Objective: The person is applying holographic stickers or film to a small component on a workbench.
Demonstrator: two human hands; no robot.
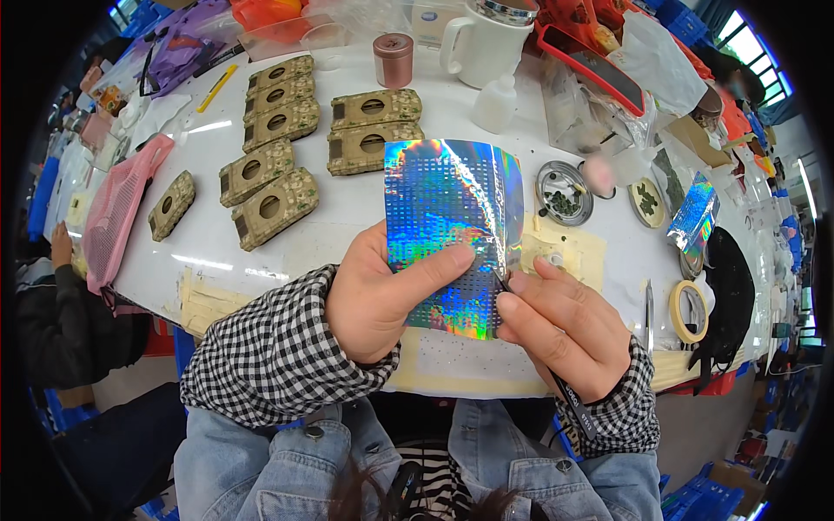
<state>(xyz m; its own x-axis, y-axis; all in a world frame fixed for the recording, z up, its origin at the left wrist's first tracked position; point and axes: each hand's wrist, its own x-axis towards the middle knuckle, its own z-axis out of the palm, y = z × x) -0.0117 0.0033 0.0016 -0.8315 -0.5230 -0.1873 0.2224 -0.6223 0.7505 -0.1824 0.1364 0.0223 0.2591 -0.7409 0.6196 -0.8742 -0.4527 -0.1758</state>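
My left hand holds a shiny holographic sheet covered in rows of small cut squares, its thumb lying across the front. The sheet is tilted up above the near part of the table. My right hand is closed around slim black tweezers, whose dark tip meets the sheet's right edge. Whether a small piece sits in the tip is too small to tell. Beyond the sheet stand several camouflage-patterned model tank hulls, each with a round hole on top. A smaller camouflage hull lies apart at the left.
At the right are a metal dish of small green parts, a tape roll, silver tweezers and another holographic piece. A white mug, squeeze bottle, pink tin and red-cased phone stand farther back. Another person's hand shows at left.
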